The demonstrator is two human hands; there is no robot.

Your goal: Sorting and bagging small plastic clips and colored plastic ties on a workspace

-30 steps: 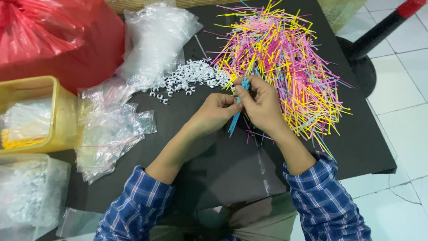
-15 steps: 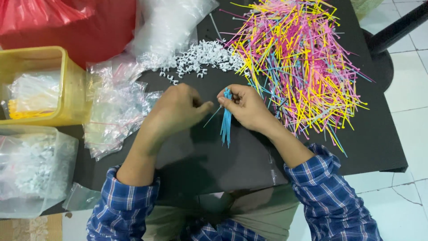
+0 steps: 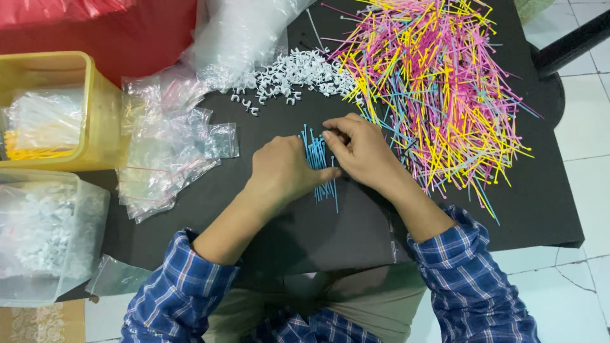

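Nearest are blue checked flannel sleeves (image 3: 181, 286), then the matte black worktop (image 3: 305, 235). At its middle both hands meet over a small bundle of thin light-blue plastic cable ties (image 3: 316, 159): the left hand (image 3: 286, 171) curls loosely against the bundle's side, the right hand (image 3: 359, 152) pinches it near the top with bent fingers. Left lie crinkled clear plastic bags (image 3: 168, 152), a yellow plastic tub (image 3: 95, 114) and a frosted clear tub (image 3: 76, 235). Beyond are small white plastic clips (image 3: 292, 73) and a bristling heap of pink, yellow and blue ties (image 3: 438, 82).
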